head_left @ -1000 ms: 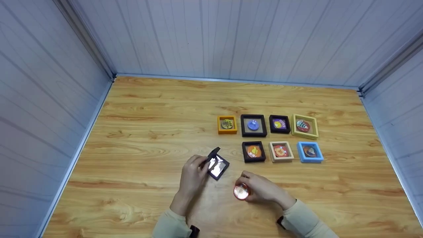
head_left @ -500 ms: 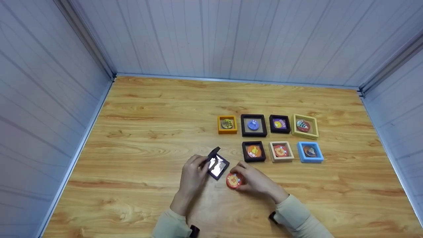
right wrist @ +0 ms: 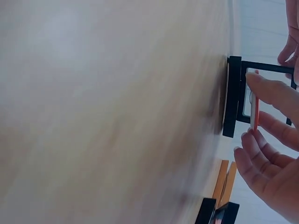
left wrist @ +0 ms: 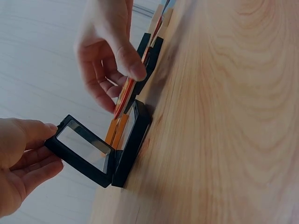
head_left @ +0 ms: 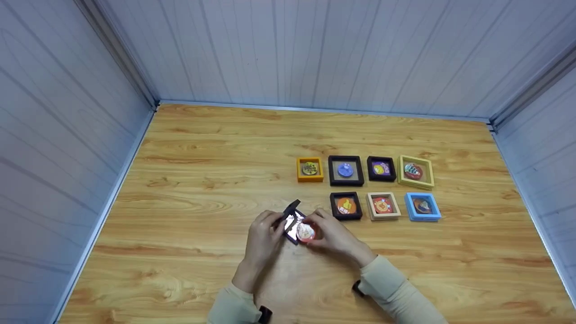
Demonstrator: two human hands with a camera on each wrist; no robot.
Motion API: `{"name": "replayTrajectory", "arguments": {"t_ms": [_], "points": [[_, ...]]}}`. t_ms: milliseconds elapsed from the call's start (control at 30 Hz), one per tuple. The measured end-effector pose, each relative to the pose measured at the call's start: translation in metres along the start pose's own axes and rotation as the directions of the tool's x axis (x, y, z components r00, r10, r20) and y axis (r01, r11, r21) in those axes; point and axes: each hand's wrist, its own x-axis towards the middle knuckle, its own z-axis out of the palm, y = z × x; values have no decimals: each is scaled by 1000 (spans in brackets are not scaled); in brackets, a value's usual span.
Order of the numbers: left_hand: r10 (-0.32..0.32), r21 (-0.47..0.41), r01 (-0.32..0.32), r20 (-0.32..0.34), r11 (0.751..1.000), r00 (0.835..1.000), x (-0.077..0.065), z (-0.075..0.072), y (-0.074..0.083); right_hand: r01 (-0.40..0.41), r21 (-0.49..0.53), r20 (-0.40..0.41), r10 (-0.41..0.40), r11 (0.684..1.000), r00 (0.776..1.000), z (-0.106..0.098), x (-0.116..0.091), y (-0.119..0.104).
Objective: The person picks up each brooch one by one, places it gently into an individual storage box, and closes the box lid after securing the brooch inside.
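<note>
My left hand (head_left: 262, 234) pinches the raised lid of a black hinged display frame (left wrist: 128, 156) between thumb and fingers. The frame's base lies on the table, and clear film spans both halves. Held by its edge in my right hand (head_left: 335, 235) is a round red button badge (head_left: 306, 232) with a printed face. In the head view the badge overlaps the right part of the base. From the left wrist it appears tilted, close over the base's far end. Its pale back with a thin wire pin (right wrist: 251, 98) shows in the right wrist view.
Several closed display frames holding round badges stand in two rows to the right, among them an orange frame (head_left: 299, 171), a large black frame (head_left: 332, 173), a cream frame (head_left: 371, 208) and a blue frame (head_left: 410, 209). Panel walls (head_left: 288, 54) border the wooden table (head_left: 202, 180).
My right hand has carried the badge left and forward, from beside the black frame to over its base, tilting it on the way. The left hand and the lid stay in place.
</note>
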Motion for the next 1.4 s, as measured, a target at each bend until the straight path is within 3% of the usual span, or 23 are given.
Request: {"name": "replayTrajectory", "arguments": {"t_ms": [367, 800, 1400], "points": [[11, -5, -11, -6, 1000, 1000, 0, 1, 0, -41, -4, -9, 41, 999, 999, 9, 18, -2], [-19, -5, 19, 17, 1000, 1000, 1, 0, 2, -74, -29, 24, 74, 997, 997, 11, 31, -5], [-23, -7, 23, 18, 1000, 1000, 0, 0, 3, -94, -56, 25, 96, 994, 995, 12, 36, -5]]}}
